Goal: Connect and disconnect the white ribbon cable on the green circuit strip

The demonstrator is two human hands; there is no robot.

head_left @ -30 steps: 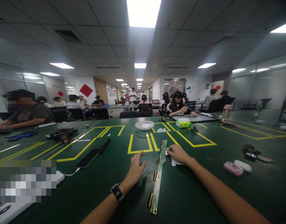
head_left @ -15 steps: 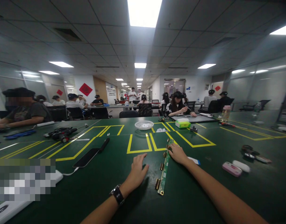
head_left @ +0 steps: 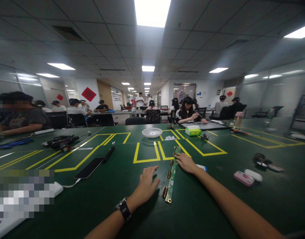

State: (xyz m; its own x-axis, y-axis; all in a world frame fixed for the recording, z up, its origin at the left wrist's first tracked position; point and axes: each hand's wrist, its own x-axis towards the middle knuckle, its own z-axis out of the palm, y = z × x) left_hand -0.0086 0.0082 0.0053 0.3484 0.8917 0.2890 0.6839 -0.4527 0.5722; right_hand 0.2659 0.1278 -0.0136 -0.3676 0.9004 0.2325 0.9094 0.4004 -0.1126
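A long, narrow green circuit board [head_left: 171,184] with copper-coloured tabs along its left edge lies lengthwise on the green table [head_left: 204,212]. Near its far end, my right hand [head_left: 186,162] grips the right edge, fingertips on the board; the thumb is hard to see. To the left of the board my left hand [head_left: 147,181] hovers low over the tabletop, fingers apart and holding nothing. A black watch [head_left: 123,208] is on the left wrist. Partly behind my right forearm is a small white and blue piece [head_left: 202,167].
Left of my hands are a phone [head_left: 89,168] on a white cable and a white power strip [head_left: 15,219]. Ahead stand a white basket [head_left: 152,133] and a green tissue pack [head_left: 193,131]. Rightward lie a pink case [head_left: 243,178] and keys [head_left: 267,163]. A person [head_left: 188,114] sits opposite.
The view has turned slightly, shifting the scene left. The board and my right hand have moved a little left, with the fingers still on its far end. My left hand stays open beside it.
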